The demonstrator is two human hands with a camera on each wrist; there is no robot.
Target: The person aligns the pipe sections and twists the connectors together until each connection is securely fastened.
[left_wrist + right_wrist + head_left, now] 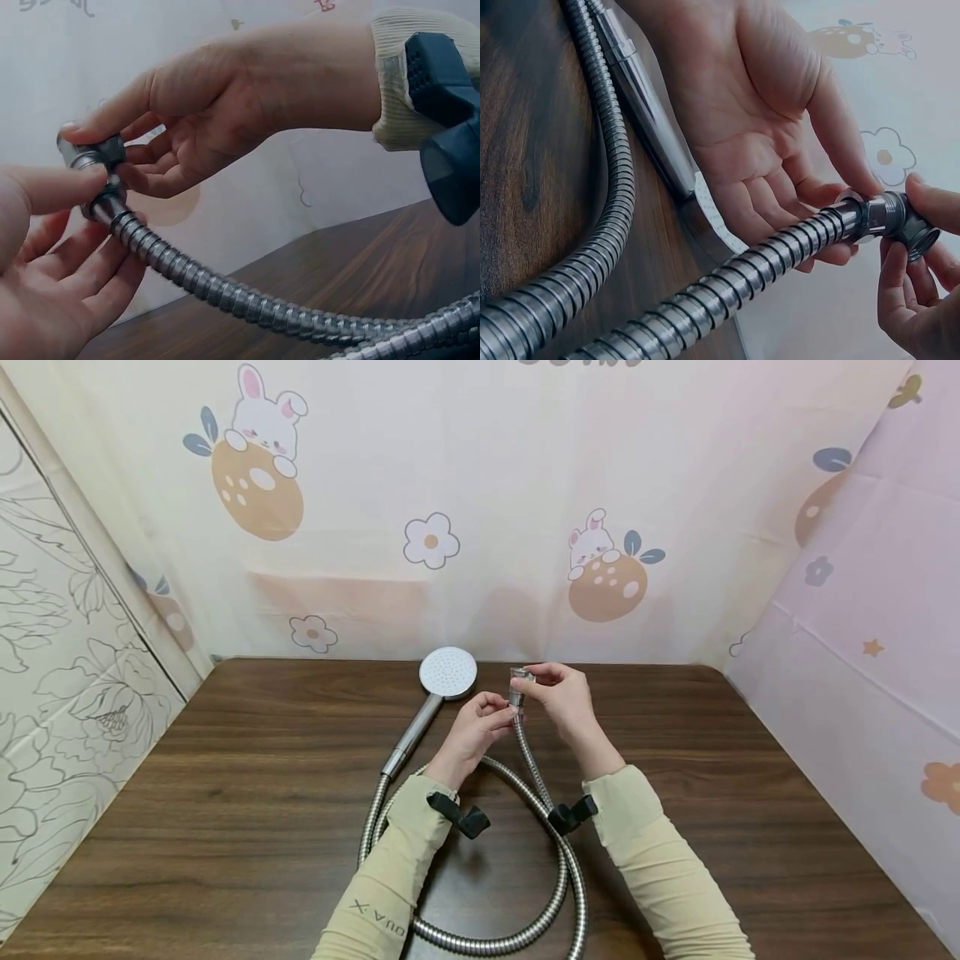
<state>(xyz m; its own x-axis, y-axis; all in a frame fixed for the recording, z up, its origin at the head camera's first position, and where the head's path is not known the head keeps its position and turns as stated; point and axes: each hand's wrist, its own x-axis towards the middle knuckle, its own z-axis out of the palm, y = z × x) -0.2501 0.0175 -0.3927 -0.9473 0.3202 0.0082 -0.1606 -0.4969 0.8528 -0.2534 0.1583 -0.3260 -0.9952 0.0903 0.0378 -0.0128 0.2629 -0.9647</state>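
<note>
A flexible metal shower hose (530, 756) rises from the table to both hands. My left hand (471, 731) pinches the hose's end nut (868, 217) between thumb and fingers. Just above it, my right hand (566, 697) grips a small dark metal elbow fitting (917, 231) with an open round side mouth. The fitting sits in line with the nut, and a few bright threads show between them in the right wrist view. At the hose's other end a round shower head (447, 672) with a white face and silver handle (412, 735) lies on the table, left of the hands.
Loops of the hose (487, 943) spread over the dark wooden table (225, 827) beneath both forearms. A curtain with rabbit prints (360, 485) hangs behind the table's back edge. More patterned cloth (862, 635) closes off the right side.
</note>
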